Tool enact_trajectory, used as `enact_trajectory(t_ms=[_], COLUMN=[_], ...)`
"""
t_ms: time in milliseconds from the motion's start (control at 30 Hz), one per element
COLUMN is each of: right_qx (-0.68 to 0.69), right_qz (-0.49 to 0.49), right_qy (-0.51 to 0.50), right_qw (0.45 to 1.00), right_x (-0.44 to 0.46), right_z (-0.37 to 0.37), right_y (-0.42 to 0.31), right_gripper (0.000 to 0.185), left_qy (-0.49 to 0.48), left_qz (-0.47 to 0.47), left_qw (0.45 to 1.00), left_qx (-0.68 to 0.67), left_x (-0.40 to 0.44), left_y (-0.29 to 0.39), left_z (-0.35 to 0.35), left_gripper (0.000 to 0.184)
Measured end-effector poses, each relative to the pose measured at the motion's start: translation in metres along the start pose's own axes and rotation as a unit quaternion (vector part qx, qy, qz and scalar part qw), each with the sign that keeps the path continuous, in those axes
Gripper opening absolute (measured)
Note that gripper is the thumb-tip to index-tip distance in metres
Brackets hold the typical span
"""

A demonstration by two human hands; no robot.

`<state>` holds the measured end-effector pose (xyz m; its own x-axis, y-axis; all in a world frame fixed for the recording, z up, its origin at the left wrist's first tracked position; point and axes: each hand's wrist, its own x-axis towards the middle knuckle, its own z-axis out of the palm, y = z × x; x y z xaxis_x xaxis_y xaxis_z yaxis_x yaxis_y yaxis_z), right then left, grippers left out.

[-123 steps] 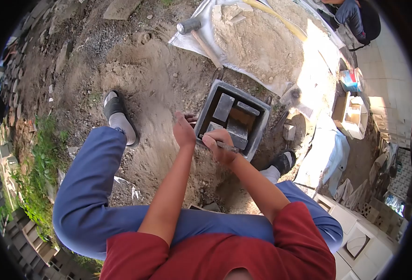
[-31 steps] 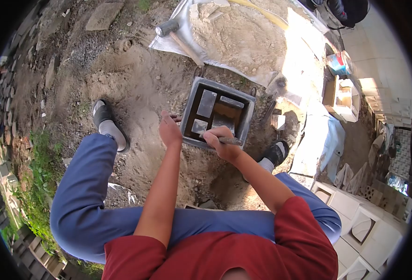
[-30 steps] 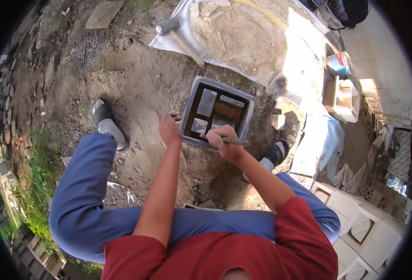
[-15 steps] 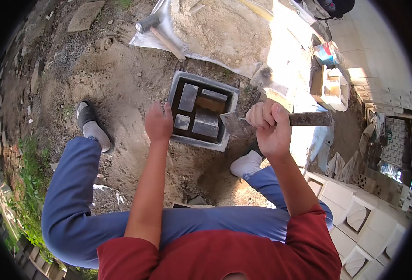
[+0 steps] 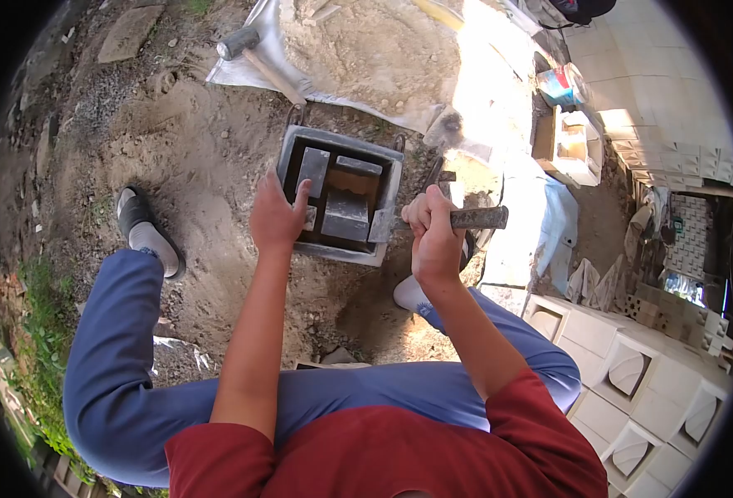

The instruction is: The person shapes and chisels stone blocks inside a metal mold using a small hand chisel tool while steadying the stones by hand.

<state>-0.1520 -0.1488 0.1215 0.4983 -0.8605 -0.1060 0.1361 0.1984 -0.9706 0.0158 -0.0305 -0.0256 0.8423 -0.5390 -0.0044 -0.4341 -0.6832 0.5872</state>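
Note:
A grey square metal mould (image 5: 333, 137) lies on the dirt between my feet, with several rectangular blocks standing inside it. My right hand (image 5: 434, 232) is wrapped round the handle of a flat-bladed scraper (image 5: 382, 225). The scraper's blade is at the mould's right wall, and its handle sticks out to the right of my fist. My left hand (image 5: 277, 214) is at the mould's left wall, thumb apart from the fingers, with nothing seen in it. It partly hides a small block in the lower left of the mould.
Beyond the mould, a mallet (image 5: 271, 73) lies at the edge of a white sheet bearing a sand heap (image 5: 375, 58). A bucket (image 5: 562, 85) and a white block mould (image 5: 578, 148) are at the right. Pale blocks (image 5: 623, 373) are stacked at lower right.
My right hand has moved from the mould's lower edge to its right side, and the scraper's blade now shows. My left hand has opened its fingers at the left wall. The view has shifted.

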Motion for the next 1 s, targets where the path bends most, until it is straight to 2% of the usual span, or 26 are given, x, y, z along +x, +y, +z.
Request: enact_trajectory(t_ms=[100,200,267,400,467,500,567,600,667,700,767,800,900,933,1000], right_qx=[-0.021,-0.020,-0.090,-0.106,-0.210,-0.210,-0.218,-0.216,-0.144,-0.144,-0.070,-0.052,-0.022,-0.060,-0.072], right_qz=[-0.004,-0.011,0.004,0.008,-0.002,-0.003,-0.032,-0.030,-0.115,-0.116,-0.093,-0.097,-0.085,-0.069,-0.054], right_qy=[0.012,0.026,0.055,0.052,0.035,0.035,-0.030,-0.032,-0.173,-0.177,-0.268,-0.258,-0.277,-0.275,-0.284], right_qw=[1.000,0.999,0.994,0.993,0.977,0.977,0.975,0.975,0.967,0.967,0.956,0.960,0.957,0.957,0.955], right_x=[-0.010,-0.021,-0.027,-0.034,-0.033,-0.032,-0.028,-0.026,-0.021,-0.018,-0.016,-0.016,-0.010,-0.009,-0.003], right_z=[-0.003,-0.003,-0.002,-0.007,-0.012,-0.014,-0.023,-0.024,-0.021,-0.023,-0.028,-0.024,-0.033,-0.035,-0.039], right_y=[0.014,0.025,0.031,0.051,0.064,0.063,0.057,0.049,0.023,0.016,0.007,0.004,0.004,0.004,0.008], right_gripper=[0.046,0.048,0.049,0.049,0.048,0.048,0.044,0.044,0.049,0.049,0.060,0.072,0.080,0.087,0.088], left_qy=[-0.009,0.022,0.008,-0.001,0.006,0.007,0.024,0.023,0.032,0.034,0.028,0.028,0.000,0.000,-0.002], left_qz=[-0.008,0.009,0.000,-0.006,-0.012,-0.011,-0.001,-0.003,0.007,0.004,-0.004,-0.008,-0.008,-0.009,-0.007], left_qw=[1.000,1.000,1.000,1.000,1.000,1.000,1.000,1.000,0.999,0.999,0.999,0.999,1.000,1.000,1.000], left_qx=[0.010,0.010,0.016,0.014,0.014,0.014,0.015,0.018,0.011,0.010,0.018,0.020,0.002,0.001,0.000], left_x=[0.000,-0.001,0.000,-0.001,-0.001,0.000,-0.001,-0.001,0.000,0.001,-0.002,-0.003,0.001,0.001,0.001], left_y=[0.000,-0.004,-0.004,-0.002,0.000,-0.002,-0.006,-0.007,-0.004,-0.003,-0.003,-0.002,-0.001,-0.001,0.001], left_z=[0.000,0.005,0.004,0.000,0.001,0.004,0.008,0.007,0.005,0.005,0.006,0.005,0.001,0.001,0.003], left_gripper=[0.075,0.075,0.075,0.075,0.073,0.073,0.071,0.071,0.070,0.070,0.070,0.070,0.069,0.068,0.068])
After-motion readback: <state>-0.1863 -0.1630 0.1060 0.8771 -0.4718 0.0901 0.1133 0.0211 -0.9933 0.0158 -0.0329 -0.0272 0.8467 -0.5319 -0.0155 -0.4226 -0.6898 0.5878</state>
